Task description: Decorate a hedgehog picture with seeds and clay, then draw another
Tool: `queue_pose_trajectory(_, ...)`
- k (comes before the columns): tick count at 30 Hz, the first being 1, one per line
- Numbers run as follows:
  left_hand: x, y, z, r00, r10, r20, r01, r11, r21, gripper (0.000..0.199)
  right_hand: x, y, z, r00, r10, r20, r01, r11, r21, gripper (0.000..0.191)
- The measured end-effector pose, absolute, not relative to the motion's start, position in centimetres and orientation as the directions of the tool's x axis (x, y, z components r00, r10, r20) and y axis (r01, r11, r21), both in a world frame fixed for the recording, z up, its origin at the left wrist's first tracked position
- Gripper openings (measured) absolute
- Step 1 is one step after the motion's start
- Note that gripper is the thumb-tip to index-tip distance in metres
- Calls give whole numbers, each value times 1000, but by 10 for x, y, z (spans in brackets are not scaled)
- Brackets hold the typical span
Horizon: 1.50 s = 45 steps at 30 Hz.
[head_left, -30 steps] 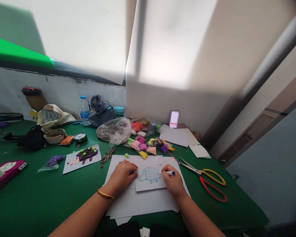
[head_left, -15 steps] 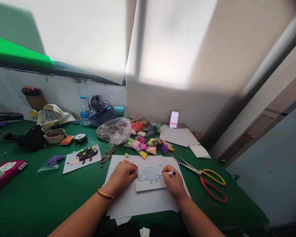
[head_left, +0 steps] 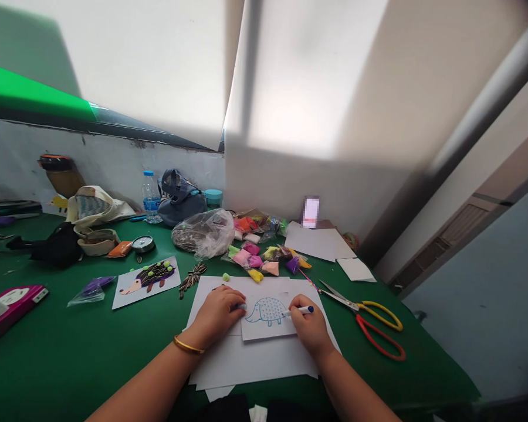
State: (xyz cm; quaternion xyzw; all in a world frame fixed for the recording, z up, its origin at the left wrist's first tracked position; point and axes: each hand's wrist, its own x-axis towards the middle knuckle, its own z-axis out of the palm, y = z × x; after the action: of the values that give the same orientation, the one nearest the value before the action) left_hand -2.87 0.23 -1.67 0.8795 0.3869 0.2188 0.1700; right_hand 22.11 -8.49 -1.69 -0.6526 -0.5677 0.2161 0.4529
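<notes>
One green counter [head_left: 426, 381] carries at least two stacked white paper sheets [head_left: 246, 366], topped by one card [head_left: 268, 334] bearing a blue hedgehog outline. The right hand [head_left: 308, 329] is grasping one blue-capped marker [head_left: 303, 310], its tip at the outline's back, angled more steeply than in the earlier frame. The left hand [head_left: 217, 313] is clenched at the card's left edge on one small item [head_left: 242, 306] that cannot be identified. One pair of scissors [head_left: 361, 316] lies beside the sheets.

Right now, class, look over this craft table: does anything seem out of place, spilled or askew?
A small lime-green ball of clay sits loose on the green tabletop, apart from the clay packets, so it looks stray. The open scissors also lie with their blades apart, which seems careless.
</notes>
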Motion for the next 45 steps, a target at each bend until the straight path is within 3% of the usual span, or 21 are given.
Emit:
queue_pose_trajectory(7, -29, 2, -17, 605, 752, 261, 601, -647, 469, 12, 223, -86, -17, 277, 921, 273, 489, 110, -865, 13)
queue_pose_trajectory(18, -29, 1, -16, 605, 755, 253, 605, -643, 470, 12, 225, -83, -19, 268, 912, 311, 544, 123, -830, 17)
queue_pose_trajectory(45, -30, 3, -19, 609, 750, 259, 602, -650, 464, 12, 223, -84, -17, 286, 919, 272, 536, 82, -840, 13)
